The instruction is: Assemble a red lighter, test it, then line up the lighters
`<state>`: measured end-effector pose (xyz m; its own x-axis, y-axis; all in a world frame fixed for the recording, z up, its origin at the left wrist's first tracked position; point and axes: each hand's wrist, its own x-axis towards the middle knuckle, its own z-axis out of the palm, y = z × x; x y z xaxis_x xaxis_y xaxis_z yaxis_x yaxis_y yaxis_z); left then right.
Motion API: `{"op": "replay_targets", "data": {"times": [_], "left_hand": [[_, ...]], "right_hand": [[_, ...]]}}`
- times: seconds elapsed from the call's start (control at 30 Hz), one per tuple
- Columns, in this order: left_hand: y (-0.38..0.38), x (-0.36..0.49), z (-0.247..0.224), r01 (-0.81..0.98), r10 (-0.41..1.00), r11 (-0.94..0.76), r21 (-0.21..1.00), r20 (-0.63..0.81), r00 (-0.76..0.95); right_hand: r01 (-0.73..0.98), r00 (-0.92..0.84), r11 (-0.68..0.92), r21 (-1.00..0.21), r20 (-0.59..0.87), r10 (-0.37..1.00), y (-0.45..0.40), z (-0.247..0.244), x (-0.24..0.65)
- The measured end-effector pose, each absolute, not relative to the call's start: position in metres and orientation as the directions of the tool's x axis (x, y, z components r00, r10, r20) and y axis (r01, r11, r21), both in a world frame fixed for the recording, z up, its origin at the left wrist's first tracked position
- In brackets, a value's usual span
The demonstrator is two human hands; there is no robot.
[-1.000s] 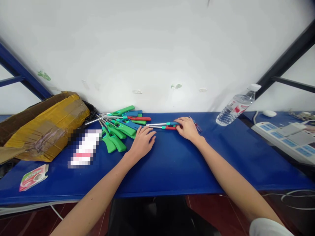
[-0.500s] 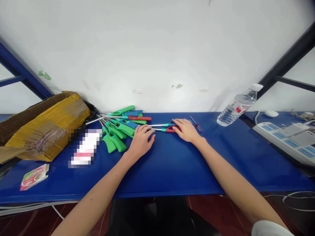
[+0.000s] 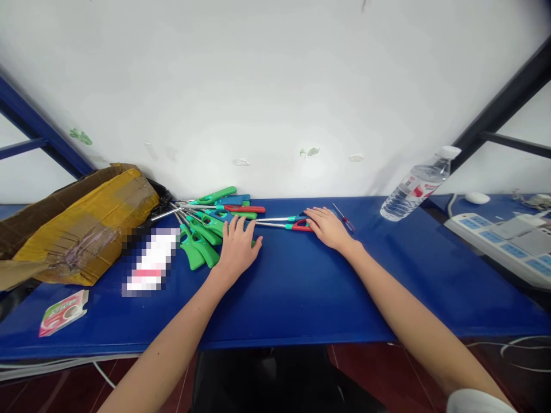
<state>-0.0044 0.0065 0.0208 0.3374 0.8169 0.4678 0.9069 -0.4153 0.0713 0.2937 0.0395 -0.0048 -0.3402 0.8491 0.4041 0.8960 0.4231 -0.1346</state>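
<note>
Several long-nosed lighters with green handles (image 3: 192, 252), along with blue ones and a red one (image 3: 253, 210), lie in a heap at the left centre of the blue table. My left hand (image 3: 236, 246) rests over the heap's right edge, fingers spread, partly covering a blue and a green handle. To the right, a red lighter (image 3: 301, 225) and a blue lighter (image 3: 297, 218) lie side by side, metal tubes pointing left. My right hand (image 3: 328, 228) lies over their handle ends, fingers stretched and nearly flat; its fingertips hide part of the handles.
A small screwdriver (image 3: 344, 219) lies right of my right hand. Farther right are a water bottle (image 3: 415, 186) and a white power strip (image 3: 499, 244). On the left are a yellow taped box (image 3: 90, 229), a blurred white item (image 3: 150, 261) and a pink-green card (image 3: 63, 312).
My left hand has moved left, off the tips of the two side-by-side lighters and onto the heap, its fingers spreading. My right hand has stayed nearly in place.
</note>
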Motion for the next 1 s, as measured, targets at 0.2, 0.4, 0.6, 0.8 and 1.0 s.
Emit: {"op": "replay_targets", "data": {"times": [0.2,0.4,0.6,0.8,1.0], "left_hand": [[0.014,-0.014,0.017,0.932,0.827,-0.348,0.104,0.503,0.252],[0.02,-0.019,0.019,0.942,0.85,-0.315,0.115,0.476,0.226],[0.024,-0.026,0.021,0.938,0.877,-0.329,0.105,0.401,0.263],[0.031,-0.037,0.028,0.902,0.88,-0.402,0.154,0.336,0.335],[0.027,-0.032,0.036,0.857,0.823,-0.498,0.131,0.384,0.42]], "right_hand": [[0.895,-0.27,0.4,-0.196,0.476,0.837,0.038,-0.001,0.29],[0.834,-0.38,0.498,-0.236,0.407,0.83,0.03,0.012,0.29],[0.851,-0.369,0.479,-0.213,0.407,0.836,0.032,0.008,0.292],[0.88,-0.314,0.432,-0.2,0.439,0.842,0.036,0.0,0.291],[0.875,-0.304,0.433,-0.217,0.449,0.84,0.035,-0.001,0.288]]}}
